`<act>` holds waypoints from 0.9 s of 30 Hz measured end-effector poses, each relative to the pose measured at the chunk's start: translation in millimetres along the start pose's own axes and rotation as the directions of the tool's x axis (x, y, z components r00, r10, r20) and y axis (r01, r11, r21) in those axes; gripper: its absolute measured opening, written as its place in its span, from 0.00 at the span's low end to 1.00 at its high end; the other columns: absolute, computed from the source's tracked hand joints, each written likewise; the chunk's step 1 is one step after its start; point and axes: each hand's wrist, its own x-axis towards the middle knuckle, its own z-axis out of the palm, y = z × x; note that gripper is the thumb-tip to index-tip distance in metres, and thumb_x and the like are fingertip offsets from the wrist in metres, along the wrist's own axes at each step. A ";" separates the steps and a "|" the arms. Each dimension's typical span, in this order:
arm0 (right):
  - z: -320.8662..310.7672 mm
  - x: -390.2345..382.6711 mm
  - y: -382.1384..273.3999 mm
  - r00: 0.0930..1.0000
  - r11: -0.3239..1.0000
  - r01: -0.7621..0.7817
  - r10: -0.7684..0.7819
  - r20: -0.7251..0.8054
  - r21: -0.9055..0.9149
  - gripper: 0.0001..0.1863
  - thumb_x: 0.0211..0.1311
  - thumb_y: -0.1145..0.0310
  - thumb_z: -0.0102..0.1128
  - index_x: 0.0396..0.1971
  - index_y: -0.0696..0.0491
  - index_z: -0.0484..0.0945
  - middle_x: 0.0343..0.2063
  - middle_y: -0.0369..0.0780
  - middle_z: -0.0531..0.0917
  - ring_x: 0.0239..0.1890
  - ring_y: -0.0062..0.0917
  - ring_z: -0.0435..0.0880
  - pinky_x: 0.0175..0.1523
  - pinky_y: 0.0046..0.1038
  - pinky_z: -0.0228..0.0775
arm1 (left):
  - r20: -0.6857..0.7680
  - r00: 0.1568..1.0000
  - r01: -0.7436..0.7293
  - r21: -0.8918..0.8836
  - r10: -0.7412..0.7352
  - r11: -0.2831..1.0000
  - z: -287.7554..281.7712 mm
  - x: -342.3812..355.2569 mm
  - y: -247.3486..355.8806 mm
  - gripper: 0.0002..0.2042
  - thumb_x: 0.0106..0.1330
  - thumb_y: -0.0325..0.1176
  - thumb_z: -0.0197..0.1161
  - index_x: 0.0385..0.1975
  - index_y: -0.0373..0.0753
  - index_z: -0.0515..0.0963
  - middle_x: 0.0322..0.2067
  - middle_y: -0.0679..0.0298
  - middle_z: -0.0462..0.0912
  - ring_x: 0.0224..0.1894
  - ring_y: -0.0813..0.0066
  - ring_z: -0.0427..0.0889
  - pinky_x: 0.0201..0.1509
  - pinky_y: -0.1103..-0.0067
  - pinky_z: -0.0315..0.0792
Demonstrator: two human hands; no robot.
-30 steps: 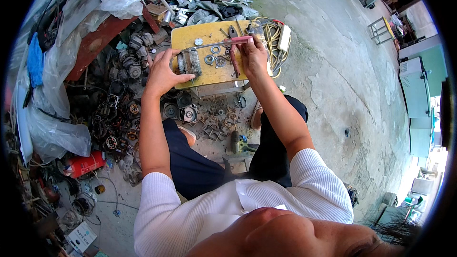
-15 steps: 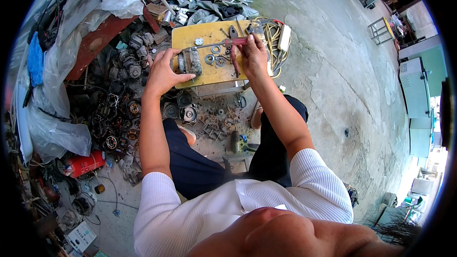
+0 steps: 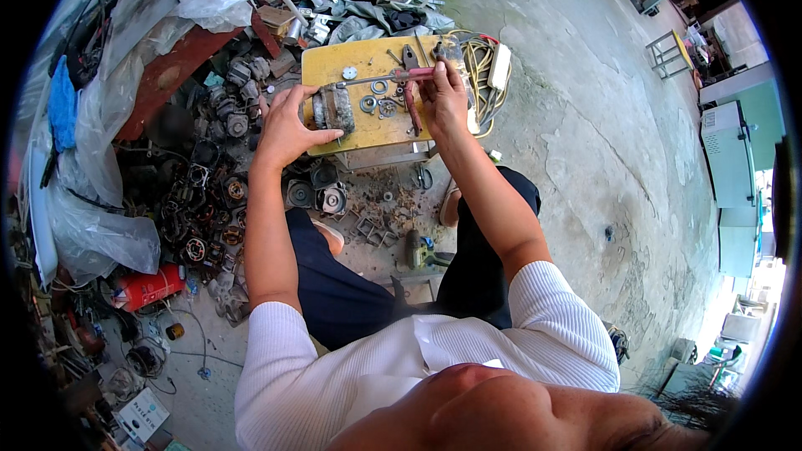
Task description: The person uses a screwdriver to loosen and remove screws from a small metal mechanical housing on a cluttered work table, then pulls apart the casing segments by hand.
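On a low yellow-topped table (image 3: 322, 63), a worn metal motor body (image 3: 337, 107) lies on its side near the left edge. My left hand (image 3: 284, 129) is wrapped round it, thumb on the near side and fingers on the far side. My right hand (image 3: 446, 102) grips a screwdriver (image 3: 415, 73) by its pinkish-red handle. The shaft points left, and its tip meets the upper end of the motor body. Beneath the screwdriver lie red-handled pliers (image 3: 413, 108), a ring-shaped bearing (image 3: 368, 103) and several small metal parts. A pale round disc (image 3: 349, 73) rests farther back.
Heaped motor parts (image 3: 200, 175) crowd the floor left of the table. A coiled cable and white power strip (image 3: 499, 67) sit at its right edge. Below, a cordless drill (image 3: 415, 249) stands between my feet among debris. A red cylinder (image 3: 150, 286) lies at lower left.
The screwdriver handle and my right hand have shifted very slightly. My left hand and the motor body stay in place.
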 end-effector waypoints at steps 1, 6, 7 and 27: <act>-8.5 8.2 5.8 0.999 0.999 0.038 -0.039 0.035 0.014 0.20 0.73 0.69 0.50 0.61 0.58 0.64 0.41 0.42 0.78 0.43 0.26 0.81 0.51 0.27 0.77 | 0.001 1.000 -0.004 -0.003 0.004 1.000 0.0 0.5 0.6 0.41 0.36 0.52 0.79 0.54 0.44 0.72 0.51 0.58 0.77 0.62 0.59 0.69 0.73 0.50 0.38; -10.9 14.7 9.0 0.997 0.997 0.069 -0.070 0.044 0.032 0.19 0.73 0.68 0.49 0.60 0.57 0.65 0.43 0.41 0.78 0.44 0.27 0.81 0.52 0.28 0.77 | 0.000 1.000 -0.014 -0.012 0.014 1.000 0.2 0.8 -0.9 0.41 0.37 0.52 0.79 0.54 0.44 0.72 0.52 0.58 0.77 0.62 0.59 0.69 0.73 0.50 0.38; -10.9 14.5 8.6 0.997 0.998 0.063 -0.064 0.051 0.026 0.19 0.73 0.68 0.50 0.59 0.57 0.65 0.44 0.41 0.78 0.45 0.28 0.81 0.53 0.30 0.77 | 0.001 1.000 -0.011 -0.013 0.011 1.000 0.1 0.7 -0.4 0.41 0.37 0.52 0.79 0.54 0.44 0.72 0.52 0.58 0.77 0.62 0.59 0.69 0.73 0.50 0.38; 4.1 2.0 -3.8 0.999 0.998 -0.030 0.029 -0.025 -0.046 0.19 0.72 0.69 0.51 0.60 0.55 0.67 0.45 0.39 0.79 0.41 0.21 0.81 0.49 0.22 0.75 | -0.001 1.000 -0.015 -0.003 0.015 1.000 1.3 -0.4 -3.0 0.41 0.37 0.52 0.79 0.54 0.44 0.72 0.51 0.57 0.77 0.62 0.58 0.70 0.73 0.51 0.39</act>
